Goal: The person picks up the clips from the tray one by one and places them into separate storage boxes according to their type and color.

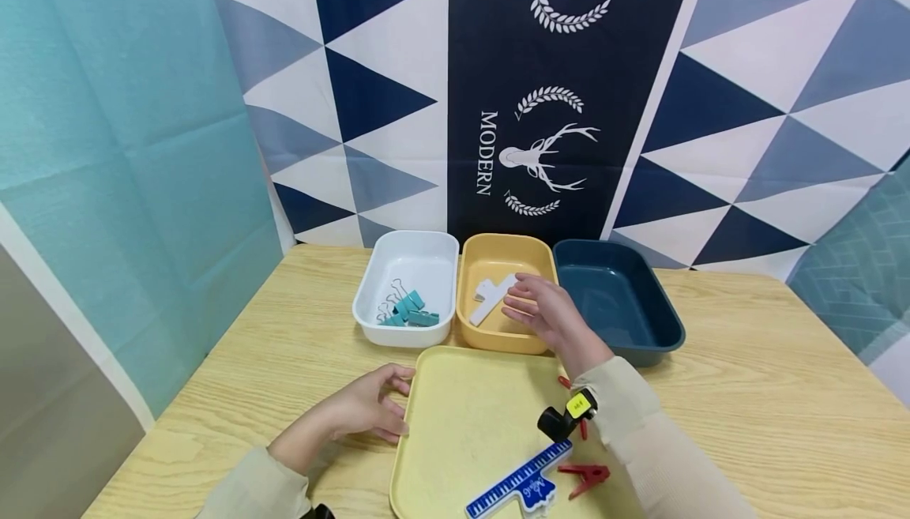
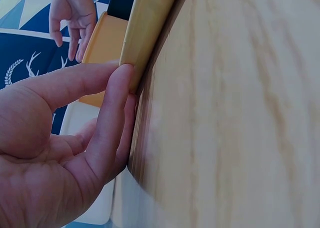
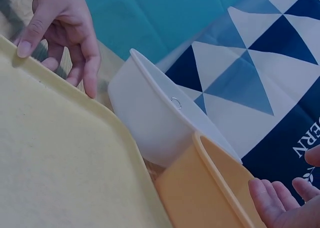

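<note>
My left hand [image 1: 373, 404] rests at the left edge of the pale yellow tray [image 1: 455, 416]. In the right wrist view its thumb lies over the tray rim, with the other fingers loosely spread along the outer side. My right hand [image 1: 543, 310] hovers over the orange bin [image 1: 472, 336], fingers relaxed and nothing between them. Inside that bin lies a white plastic clip [image 1: 490, 302], partly covered by the right fingers in the head view. A blue clip with ruler marks [image 1: 522, 481] and several red clips [image 1: 586, 478] lie on the tray, some partly hidden by the right forearm.
Left of the orange bin stands a white bin [image 1: 377, 335] with several teal binder clips [image 1: 408, 310]. A dark blue bin [image 1: 617, 306] stands on the right. All three line up behind the tray on the wooden table [image 1: 753, 369], before a patterned cloth [image 1: 394, 148].
</note>
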{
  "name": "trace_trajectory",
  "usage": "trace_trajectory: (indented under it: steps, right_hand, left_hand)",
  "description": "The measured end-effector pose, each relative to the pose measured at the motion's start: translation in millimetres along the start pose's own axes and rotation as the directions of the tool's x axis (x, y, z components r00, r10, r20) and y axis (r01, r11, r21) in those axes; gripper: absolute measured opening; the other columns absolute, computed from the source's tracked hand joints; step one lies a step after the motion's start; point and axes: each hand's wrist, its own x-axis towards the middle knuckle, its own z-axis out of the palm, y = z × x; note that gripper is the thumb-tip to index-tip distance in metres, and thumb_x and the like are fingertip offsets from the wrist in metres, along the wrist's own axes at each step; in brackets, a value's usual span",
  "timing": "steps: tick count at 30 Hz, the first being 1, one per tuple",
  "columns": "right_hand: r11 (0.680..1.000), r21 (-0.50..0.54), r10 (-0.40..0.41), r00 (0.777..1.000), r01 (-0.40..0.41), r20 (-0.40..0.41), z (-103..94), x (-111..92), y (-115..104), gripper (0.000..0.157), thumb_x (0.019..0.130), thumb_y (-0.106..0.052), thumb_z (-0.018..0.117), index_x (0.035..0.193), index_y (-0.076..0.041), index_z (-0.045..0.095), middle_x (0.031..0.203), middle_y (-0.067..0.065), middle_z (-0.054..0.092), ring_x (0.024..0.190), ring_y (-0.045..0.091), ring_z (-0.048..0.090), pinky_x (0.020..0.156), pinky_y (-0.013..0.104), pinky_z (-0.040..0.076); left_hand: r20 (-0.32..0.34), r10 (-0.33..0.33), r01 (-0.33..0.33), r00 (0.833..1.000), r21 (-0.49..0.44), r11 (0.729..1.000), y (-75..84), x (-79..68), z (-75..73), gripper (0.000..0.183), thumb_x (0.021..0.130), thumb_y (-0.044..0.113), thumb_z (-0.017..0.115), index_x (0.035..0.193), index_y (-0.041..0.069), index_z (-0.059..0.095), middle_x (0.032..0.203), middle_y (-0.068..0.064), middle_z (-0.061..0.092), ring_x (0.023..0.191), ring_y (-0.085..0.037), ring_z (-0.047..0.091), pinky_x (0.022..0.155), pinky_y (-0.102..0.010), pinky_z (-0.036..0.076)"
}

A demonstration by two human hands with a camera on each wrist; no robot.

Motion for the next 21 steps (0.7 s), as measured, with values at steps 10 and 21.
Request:
trace_trajectory:
  steps: [10,21]
  right_hand:
    - [0.998,-0.056,-0.002,1.000,0.002,0.003,-1.2,-12,1,0.045,0.098,-0.018,0.044,0.140,-0.004,0.036,0.123,0.018,0.042,0.102,0.027,0.057,0.092,0.037,0.050]
    - [0.997,-0.074,-0.022,0.999,0.023,0.025,-1.2,-28,4,0.045,0.098,-0.020,0.046,0.138,-0.001,0.038,0.121,0.019,0.044,0.085,0.020,0.063,0.087,0.037,0.054]
  left_hand:
    - [-0.005,-0.007,0.007,1.000,0.002,1.000,-0.6,0.7,0.9,0.074,0.069,-0.020,0.066,0.134,-0.006,0.034,0.114,-0.017,0.042,0.083,-0.022,0.057,0.066,-0.041,0.060]
    - [-0.007,-0.010,0.010,1.000,0.009,1.000,-0.5,1.2,1.4,0.074,0.069,-0.020,0.066,0.134,-0.006,0.035,0.114,-0.017,0.042,0.083,-0.022,0.058,0.066,-0.041,0.060]
